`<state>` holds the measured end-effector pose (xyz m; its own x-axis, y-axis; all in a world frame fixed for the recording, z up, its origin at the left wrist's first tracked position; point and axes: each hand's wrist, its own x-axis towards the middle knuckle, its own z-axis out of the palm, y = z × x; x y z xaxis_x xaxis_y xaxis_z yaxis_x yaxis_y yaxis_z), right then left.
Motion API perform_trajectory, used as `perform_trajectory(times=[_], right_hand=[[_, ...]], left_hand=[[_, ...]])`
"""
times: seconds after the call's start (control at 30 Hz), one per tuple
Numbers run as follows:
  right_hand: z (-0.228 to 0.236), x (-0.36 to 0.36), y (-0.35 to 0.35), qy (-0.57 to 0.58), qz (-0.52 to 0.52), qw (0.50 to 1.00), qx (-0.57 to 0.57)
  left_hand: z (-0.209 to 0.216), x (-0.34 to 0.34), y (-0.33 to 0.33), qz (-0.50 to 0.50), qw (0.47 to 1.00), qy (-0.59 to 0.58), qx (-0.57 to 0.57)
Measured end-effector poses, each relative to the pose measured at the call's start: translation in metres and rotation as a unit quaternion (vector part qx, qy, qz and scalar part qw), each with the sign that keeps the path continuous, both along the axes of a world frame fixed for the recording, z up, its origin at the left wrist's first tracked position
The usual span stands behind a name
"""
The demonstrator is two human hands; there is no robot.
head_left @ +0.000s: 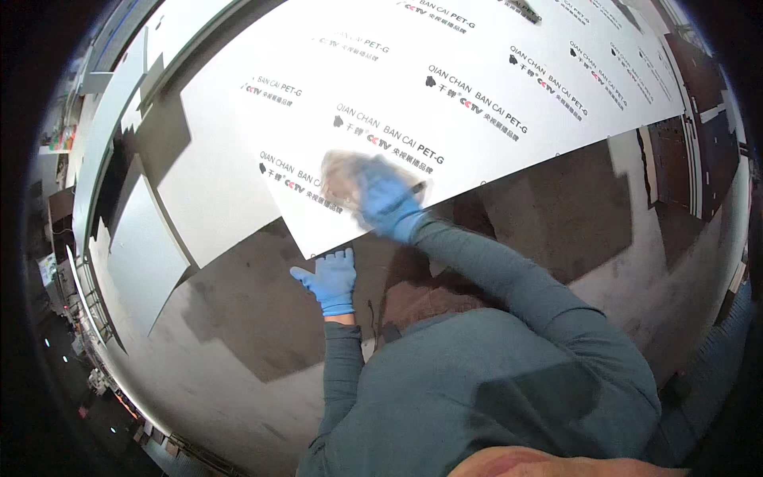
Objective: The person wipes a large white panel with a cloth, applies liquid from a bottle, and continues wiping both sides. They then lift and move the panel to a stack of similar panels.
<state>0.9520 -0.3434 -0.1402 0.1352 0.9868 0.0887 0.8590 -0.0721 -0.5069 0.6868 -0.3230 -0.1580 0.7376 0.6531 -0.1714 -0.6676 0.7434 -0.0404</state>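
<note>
Blue-gloved, the right hand [387, 196] is set over a blurred brownish cloth [339, 175] on a white printed panel [481, 52].
The left hand [334, 278] is held at the panel's near edge, by a corner — thumb spread wide — while the right's grip cannot be told through the blur.

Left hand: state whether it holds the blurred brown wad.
No, the left hand is by the white panel; the right hand covers the brown wad.

Blurred tan cloth [340, 178] on printed white board [477, 63]
</note>
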Motion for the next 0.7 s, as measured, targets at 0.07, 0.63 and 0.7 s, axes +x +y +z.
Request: perform_trajectory(times=[0.07, 0.63, 0.7], right_hand=[[0.005, -0.079, 0.048, 0.093, 0.158, 0.980, 0.082], [0.009, 0.550, -0.110, -0.190, -0.485, 0.853, 0.039], [-0.003, 0.554, -0.109, -0.275, -0.603, 0.749, 0.003]], left_hand=[[-0.005, 0.003, -0.010, 0.015, 0.973, 0.226, -0.042], [0.009, 0.106, -0.025, 0.018, 0.952, 0.302, -0.039], [0.009, 0.110, -0.028, 0.008, 0.942, 0.336, -0.023]])
